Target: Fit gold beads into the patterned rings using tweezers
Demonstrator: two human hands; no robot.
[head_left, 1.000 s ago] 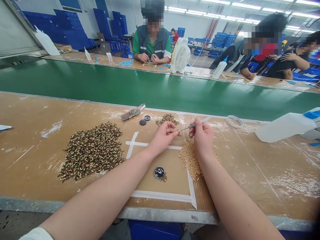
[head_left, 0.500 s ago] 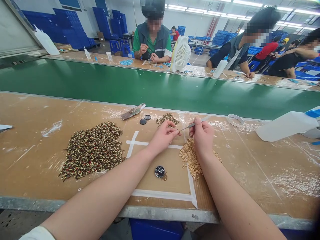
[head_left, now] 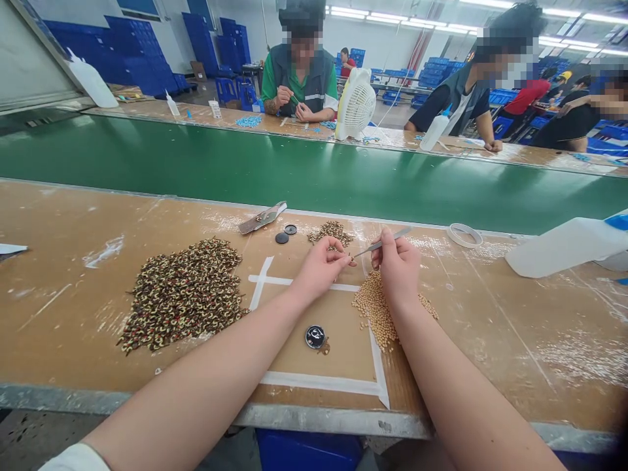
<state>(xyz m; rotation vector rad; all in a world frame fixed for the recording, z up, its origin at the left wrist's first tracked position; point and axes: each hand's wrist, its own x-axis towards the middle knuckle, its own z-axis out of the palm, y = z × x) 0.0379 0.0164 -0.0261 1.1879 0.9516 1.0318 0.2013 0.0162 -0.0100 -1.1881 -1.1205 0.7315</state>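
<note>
My left hand (head_left: 321, 268) pinches a tiny dark piece, too small to make out, between thumb and fingertips. In my right hand (head_left: 397, 265) is a thin metal tool (head_left: 375, 246) with a pointed tip, held like a pen. Its tip reaches the fingertips of my left hand. Below my right hand lies a pile of small tan beads (head_left: 375, 307). Just beyond my left hand sits a small heap of brownish-gold pieces (head_left: 333, 230). A small round dish of dark, glossy liquid (head_left: 314, 336) stands between my forearms, beside a brown smear.
A large pile of dark, cream and red pieces (head_left: 184, 294) lies left. Two black caps (head_left: 282, 239), a tape roll (head_left: 464, 235) and a white bottle (head_left: 564, 252) are on the table. Beyond the green belt (head_left: 220, 157), co-workers sit near a fan (head_left: 357, 104).
Both hands keep nearly the same pose, the tool tip still at my left fingertips. The view has shifted very slightly. A co-worker at the far right has moved a little.
</note>
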